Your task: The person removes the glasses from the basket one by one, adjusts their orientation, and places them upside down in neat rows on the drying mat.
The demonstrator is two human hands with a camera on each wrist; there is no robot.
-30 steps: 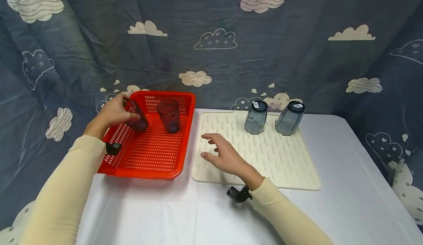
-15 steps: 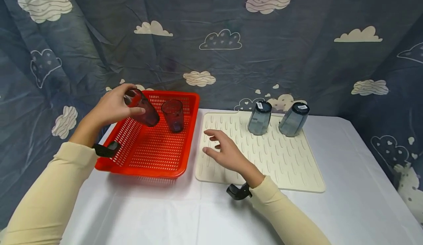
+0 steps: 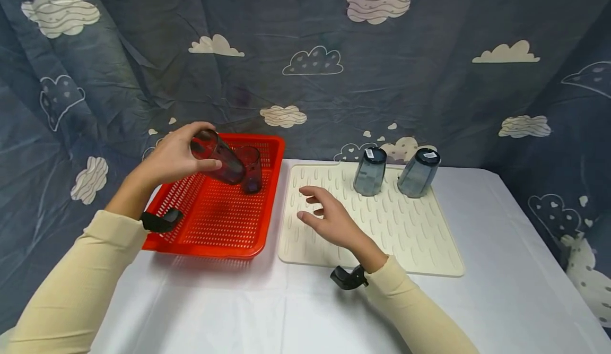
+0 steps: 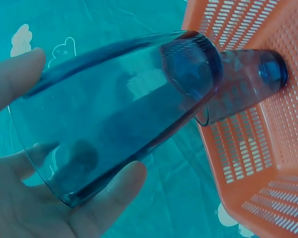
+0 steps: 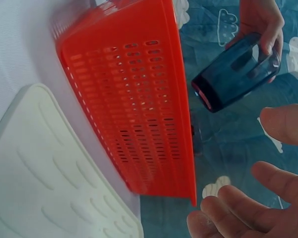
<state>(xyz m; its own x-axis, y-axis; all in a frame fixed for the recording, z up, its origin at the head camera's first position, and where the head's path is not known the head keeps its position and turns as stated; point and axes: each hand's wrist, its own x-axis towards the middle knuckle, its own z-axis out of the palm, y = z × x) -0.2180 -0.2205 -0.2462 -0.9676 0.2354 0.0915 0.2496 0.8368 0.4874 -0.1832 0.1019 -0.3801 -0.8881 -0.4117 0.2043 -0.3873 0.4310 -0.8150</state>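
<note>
My left hand point(image 3: 174, 157) grips a dark clear drinking glass point(image 3: 221, 158) near its rim, with fingers and thumb on opposite sides. The glass is tilted, base toward the right, above the red basket point(image 3: 200, 249). In the left wrist view the held glass point(image 4: 124, 109) looks blue and see-through. Behind it, a second glass point(image 3: 252, 176) stands inside the basket, partly covered by the first in the head view. Over the left part of the cream drying mat point(image 3: 329, 256), my right hand point(image 3: 331, 221) hovers with fingers loosely bent and nothing held.
Two grey-blue glasses, one point(image 3: 369, 176) left of the other point(image 3: 417, 176), stand upside down at the mat's back edge. A white cloth covers the table point(image 3: 229, 311). A dark curtain point(image 3: 305, 99) with cloud prints hangs behind.
The left hand has lifted the glass up from the basket's left side and carried it rightward, in front of the second glass. The right hand has barely moved.
</note>
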